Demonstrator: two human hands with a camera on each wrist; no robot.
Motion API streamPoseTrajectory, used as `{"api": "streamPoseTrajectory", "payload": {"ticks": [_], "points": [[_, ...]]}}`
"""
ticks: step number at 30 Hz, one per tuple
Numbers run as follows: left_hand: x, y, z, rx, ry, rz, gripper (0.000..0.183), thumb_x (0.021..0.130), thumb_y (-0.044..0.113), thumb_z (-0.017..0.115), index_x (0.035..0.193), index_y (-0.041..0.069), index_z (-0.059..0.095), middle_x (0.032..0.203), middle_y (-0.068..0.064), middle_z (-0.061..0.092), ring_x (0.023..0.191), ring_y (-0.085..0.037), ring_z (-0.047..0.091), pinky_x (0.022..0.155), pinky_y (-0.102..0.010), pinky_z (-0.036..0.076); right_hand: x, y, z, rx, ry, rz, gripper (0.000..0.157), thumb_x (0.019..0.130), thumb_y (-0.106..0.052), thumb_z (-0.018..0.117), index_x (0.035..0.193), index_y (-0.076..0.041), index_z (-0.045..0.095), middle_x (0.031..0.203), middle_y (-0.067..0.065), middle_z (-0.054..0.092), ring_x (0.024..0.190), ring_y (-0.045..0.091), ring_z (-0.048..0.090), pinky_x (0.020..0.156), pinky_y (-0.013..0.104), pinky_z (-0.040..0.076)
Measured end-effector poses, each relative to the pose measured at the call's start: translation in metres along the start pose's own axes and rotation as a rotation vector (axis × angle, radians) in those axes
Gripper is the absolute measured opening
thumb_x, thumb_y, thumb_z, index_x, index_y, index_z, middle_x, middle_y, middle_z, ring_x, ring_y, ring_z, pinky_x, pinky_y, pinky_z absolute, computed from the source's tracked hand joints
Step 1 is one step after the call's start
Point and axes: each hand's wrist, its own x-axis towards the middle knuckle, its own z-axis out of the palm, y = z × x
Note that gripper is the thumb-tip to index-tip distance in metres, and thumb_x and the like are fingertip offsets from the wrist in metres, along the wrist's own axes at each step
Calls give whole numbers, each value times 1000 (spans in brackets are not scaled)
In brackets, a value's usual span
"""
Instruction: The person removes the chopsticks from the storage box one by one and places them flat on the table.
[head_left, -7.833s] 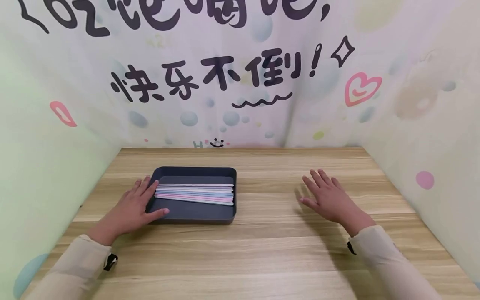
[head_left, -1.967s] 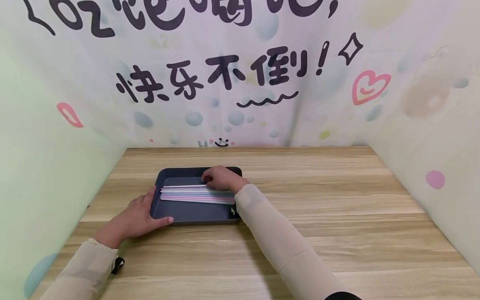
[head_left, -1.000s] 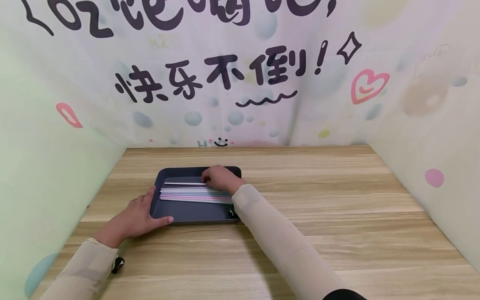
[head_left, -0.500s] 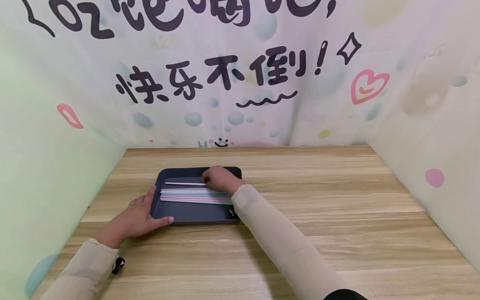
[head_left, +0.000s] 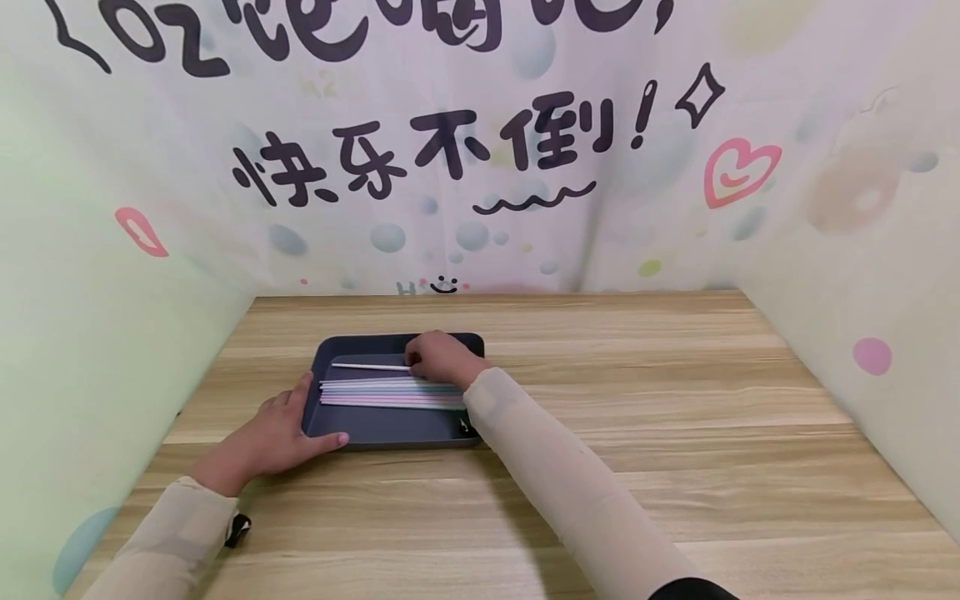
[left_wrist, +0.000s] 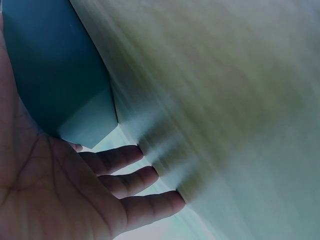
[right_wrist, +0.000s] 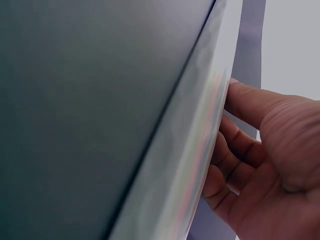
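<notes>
A dark grey rectangular tray [head_left: 390,427] sits on the table, left of centre. Inside lies a row of thin straight straws [head_left: 382,394] in white, blue and pink. One white straw [head_left: 366,367] lies apart from the row, towards the tray's back wall, and my right hand [head_left: 444,358] pinches it near its right part. Its thumb [right_wrist: 247,97] and curled fingers show beside the straws in the right wrist view. My left hand [head_left: 272,435] rests at the tray's left end, thumb over the front corner. In the left wrist view its fingers [left_wrist: 150,210] extend straight beside the outer wall.
The wooden table [head_left: 675,417] reaches back to a printed cloth [head_left: 450,233] with black lettering. Pale walls close in the left and right sides. The right sleeve [head_left: 562,475] crosses over the tray's right front corner.
The right hand has come from the table's right side into the tray, and one white straw has moved away from the row towards the back. The left hand stays at the tray's left end.
</notes>
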Motion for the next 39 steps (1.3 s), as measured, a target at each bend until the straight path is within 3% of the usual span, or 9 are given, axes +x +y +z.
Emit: {"api": "streamPoseTrajectory", "payload": {"ticks": [14, 24, 32, 39], "points": [[-1, 1, -2, 1, -11, -5, 124, 81, 74, 62, 151, -14, 8, 140, -47, 32, 126, -63, 34, 98, -68, 35, 0, -7, 2, -35, 24, 15, 16, 100, -15, 62, 85, -15, 67, 79, -3, 61, 73, 14, 52, 70, 25, 43], [1, 0, 0, 5, 1, 3, 123, 82, 73, 61, 151, -14, 9, 139, -47, 33, 126, -62, 35, 98, -68, 36, -2, -9, -2, 87, 7, 40, 15, 101, -15, 58, 89, -14, 66, 83, -2, 61, 73, 14, 53, 68, 25, 43], [0, 1, 0, 2, -5, 0, 123, 82, 73, 61, 151, -14, 9, 139, -47, 33, 126, -63, 35, 98, -68, 36, -2, -5, -9, 139, -45, -22, 13, 102, -13, 56, 94, -14, 66, 87, -2, 61, 78, 14, 54, 72, 26, 44], [1, 1, -1, 4, -12, -5, 123, 82, 74, 61, 151, -14, 9, 140, -47, 32, 126, -62, 35, 98, -68, 36, -2, -7, -21, 140, -31, -97, 21, 102, -9, 54, 112, -11, 72, 102, -2, 67, 83, 13, 56, 76, 25, 46]]}}
